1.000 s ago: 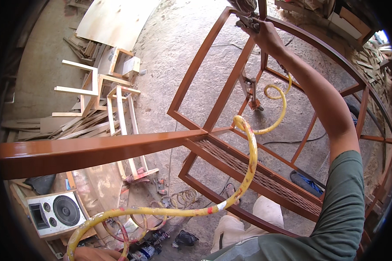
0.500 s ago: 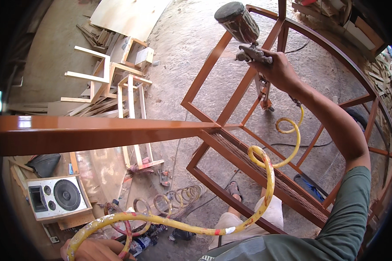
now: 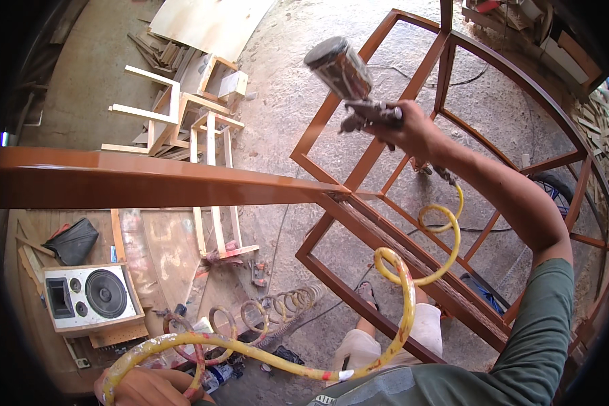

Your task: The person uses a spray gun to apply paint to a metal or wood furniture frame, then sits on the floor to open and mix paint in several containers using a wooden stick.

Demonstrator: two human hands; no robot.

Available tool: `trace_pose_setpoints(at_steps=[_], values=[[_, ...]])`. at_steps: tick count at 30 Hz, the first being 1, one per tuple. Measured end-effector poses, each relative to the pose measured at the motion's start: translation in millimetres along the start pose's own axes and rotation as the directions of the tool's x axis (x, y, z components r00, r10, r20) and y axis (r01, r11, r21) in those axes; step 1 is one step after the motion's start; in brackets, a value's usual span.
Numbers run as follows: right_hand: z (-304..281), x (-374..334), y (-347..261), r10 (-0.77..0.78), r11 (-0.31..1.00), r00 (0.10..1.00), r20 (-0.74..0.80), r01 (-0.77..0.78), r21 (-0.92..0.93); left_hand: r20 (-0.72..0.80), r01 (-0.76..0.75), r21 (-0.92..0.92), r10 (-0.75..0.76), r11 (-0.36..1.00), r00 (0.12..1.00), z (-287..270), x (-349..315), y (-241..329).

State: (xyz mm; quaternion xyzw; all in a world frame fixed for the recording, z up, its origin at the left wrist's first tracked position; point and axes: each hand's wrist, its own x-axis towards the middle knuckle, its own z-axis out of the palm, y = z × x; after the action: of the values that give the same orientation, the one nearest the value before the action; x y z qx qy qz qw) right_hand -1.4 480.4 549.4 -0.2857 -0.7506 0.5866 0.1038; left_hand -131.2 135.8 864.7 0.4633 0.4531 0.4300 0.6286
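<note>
My right hand [image 3: 413, 130] is wrapped round a spray gun [image 3: 371, 118], raised over the upper part of a reddish-brown frame [image 3: 399, 101]. A dark, paint-stained cup [image 3: 340, 68] sits on top of the gun, tilted to the left. From below the gun's handle, a coiled yellow air hose [image 3: 457, 223] loops down and across in front of me. At the lower left my left hand [image 3: 149, 386] is closed on that paint-spotted hose. One long glossy brown beam [image 3: 155, 177] of the frame runs from the left edge to the middle joint.
Pale unpainted wooden frames [image 3: 213, 172] and stacked offcuts stand at the left. A loudspeaker box [image 3: 93, 298] lies on boards at the lower left. Part of a wheel [image 3: 555, 193] shows behind the frame at the right. My feet are under the frame's lower bars.
My right hand has moved the spray gun left and somewhat down. The view has shifted slightly, and the hose loops swing a little left. My left hand still holds the hose.
</note>
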Motion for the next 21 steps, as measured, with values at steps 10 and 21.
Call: trace_pose_setpoints(at_steps=[10, 21], values=[[-67.3, 65.9, 29.4, -0.068, 0.993, 0.902, -0.426, 0.019, -0.118, -0.115, 0.001, -0.022, -0.004, 1.0, 0.993, 5.3, -15.6, -4.3], [-140.4, 103.3, 45.4, -0.319, 0.918, 0.663, -0.677, 0.037, -0.395, -0.045, -0.083, -0.011, 0.082, 0.997, 0.996, -4.2, -22.6, -14.9]])
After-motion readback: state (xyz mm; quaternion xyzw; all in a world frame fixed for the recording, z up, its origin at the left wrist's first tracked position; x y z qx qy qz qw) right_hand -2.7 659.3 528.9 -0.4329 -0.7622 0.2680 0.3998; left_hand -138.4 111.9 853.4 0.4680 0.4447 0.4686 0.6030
